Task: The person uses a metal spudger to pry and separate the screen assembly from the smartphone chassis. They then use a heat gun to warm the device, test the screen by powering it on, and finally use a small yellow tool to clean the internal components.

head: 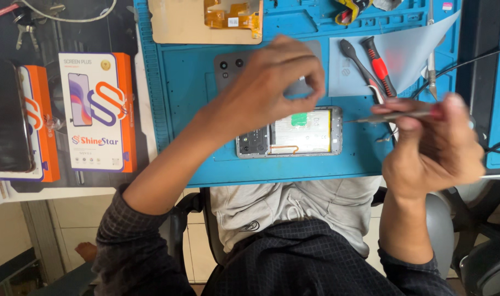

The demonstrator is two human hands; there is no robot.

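Blue mat (195,87) carries an opened phone (289,140) at centre, back removed, innards exposed. Left hand (272,82) hovers at its 12 o'clock, fingertips pinched; contents cannot be told. Right hand (430,145), at 3 o'clock, grips a thin screwdriver (392,115) aimed at the phone. Judged mid-disassembly; next calls for seating the tip precisely.

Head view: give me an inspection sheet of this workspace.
Surface: blue repair mat on a dark desk.
Job's things: opened phone, insides exposed, lying flat on the mat; grey back cover behind it.
Clutter: red-handled tool, black tool, two orange boxes, dark phone, keys.
Hands: left hand raised above the opened phone, fingertips pinched; right hand holds a thin screwdriver pointing at the phone.
Cables: black cable at right.
Surroundings: chair, tiled floor.
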